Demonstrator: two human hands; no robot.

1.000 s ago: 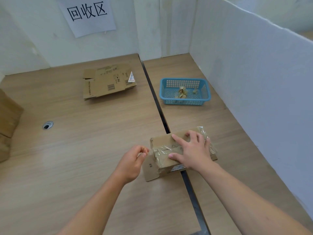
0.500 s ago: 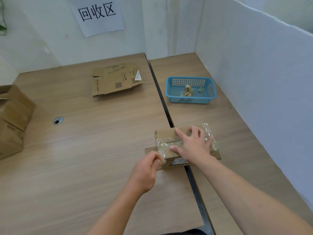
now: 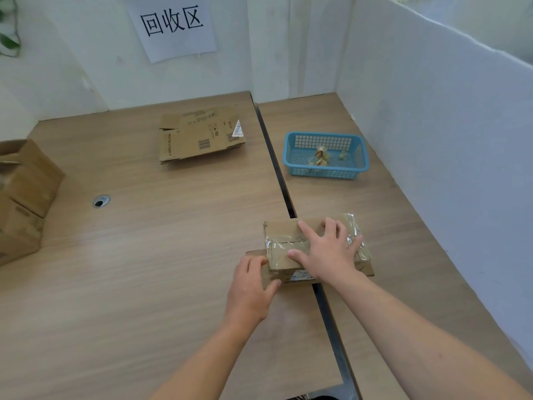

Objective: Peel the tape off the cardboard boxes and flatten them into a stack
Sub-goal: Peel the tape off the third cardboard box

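A small cardboard box (image 3: 281,230) wrapped in clear tape (image 3: 353,226) lies across the gap between the two desks. My right hand (image 3: 327,251) presses flat on its top with fingers spread. My left hand (image 3: 251,287) grips the box's left end, fingers curled over the end flap and thumb against the near side. A flattened cardboard box (image 3: 202,135) lies at the back of the left desk.
A blue plastic basket (image 3: 326,171) holding crumpled tape scraps stands on the right desk. Unflattened cardboard boxes (image 3: 23,197) sit at the left edge. A cable hole (image 3: 101,201) is in the left desk. White partition walls close the back and right.
My left hand has moved up to the box's left end and now grips it. My right hand stays pressed on top. The view has shifted left.
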